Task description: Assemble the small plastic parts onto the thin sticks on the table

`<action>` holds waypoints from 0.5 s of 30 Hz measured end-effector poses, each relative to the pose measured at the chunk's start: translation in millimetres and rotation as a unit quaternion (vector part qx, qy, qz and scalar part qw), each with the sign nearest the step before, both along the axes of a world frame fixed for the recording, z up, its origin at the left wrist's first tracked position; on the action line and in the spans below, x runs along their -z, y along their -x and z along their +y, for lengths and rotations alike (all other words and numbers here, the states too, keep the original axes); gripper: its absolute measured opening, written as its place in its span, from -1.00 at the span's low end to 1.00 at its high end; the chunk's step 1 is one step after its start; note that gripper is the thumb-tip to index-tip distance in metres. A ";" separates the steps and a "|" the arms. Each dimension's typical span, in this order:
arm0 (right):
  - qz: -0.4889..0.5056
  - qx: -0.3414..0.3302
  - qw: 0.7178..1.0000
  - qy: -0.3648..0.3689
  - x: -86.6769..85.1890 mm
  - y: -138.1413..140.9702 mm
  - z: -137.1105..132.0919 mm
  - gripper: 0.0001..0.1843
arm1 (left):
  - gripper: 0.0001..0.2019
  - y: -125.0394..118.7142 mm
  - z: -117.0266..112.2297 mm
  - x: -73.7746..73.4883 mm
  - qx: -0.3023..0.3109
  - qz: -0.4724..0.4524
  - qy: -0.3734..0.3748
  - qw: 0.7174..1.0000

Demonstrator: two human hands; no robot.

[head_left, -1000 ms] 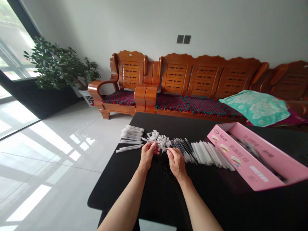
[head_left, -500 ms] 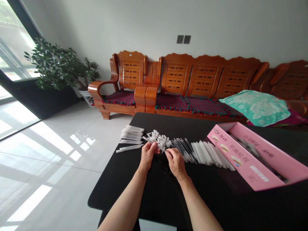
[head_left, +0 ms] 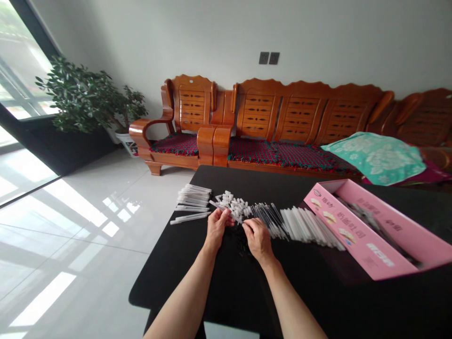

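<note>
My left hand [head_left: 217, 228] is closed round a slim whitish pen [head_left: 213, 204], its far end sticking out up and left past the fingers. At the pen's near end, my right hand [head_left: 259, 239] has thumb and fingers pinched together; whatever they hold is too small to make out. Just beyond both hands lies a heap of white pen caps [head_left: 236, 202]. Dark pen refills [head_left: 269, 217] are spread to the right of it, and beside them runs a row of translucent pen barrels [head_left: 309, 227]. Small black pieces [head_left: 241, 246] lie below the hands, hard to see against the black top.
Capped whitish pens [head_left: 193, 197] are stacked at the left edge of the black table [head_left: 169, 278]. A pink open box [head_left: 348, 231] with dark contents stands at the right. Behind the table is a wooden sofa [head_left: 261, 113] with a teal cloth [head_left: 377, 157]; a potted plant [head_left: 84, 96] is far left.
Almost nothing differs. Both hands stay together over the table with the pen in the left, and only the right fingers have shifted very slightly.
</note>
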State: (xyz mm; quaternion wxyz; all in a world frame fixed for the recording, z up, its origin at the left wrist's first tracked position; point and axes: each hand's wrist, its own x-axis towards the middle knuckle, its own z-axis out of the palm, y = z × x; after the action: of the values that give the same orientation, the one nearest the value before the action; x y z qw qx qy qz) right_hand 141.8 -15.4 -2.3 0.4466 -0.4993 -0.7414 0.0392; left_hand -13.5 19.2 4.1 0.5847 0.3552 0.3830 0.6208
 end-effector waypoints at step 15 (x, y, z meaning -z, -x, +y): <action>0.025 0.025 0.999 0.006 -0.3 0.3 0.4 -0.89 | -0.56 -0.4 -0.7 -1.3 0.008 0.002 -0.001 1.000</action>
State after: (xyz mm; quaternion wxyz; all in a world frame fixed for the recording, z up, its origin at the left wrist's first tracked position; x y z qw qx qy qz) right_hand 141.5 -15.0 -1.9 0.4631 -0.5195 -0.7167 0.0451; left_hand -13.1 18.5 5.4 0.5883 0.3600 0.3808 0.6159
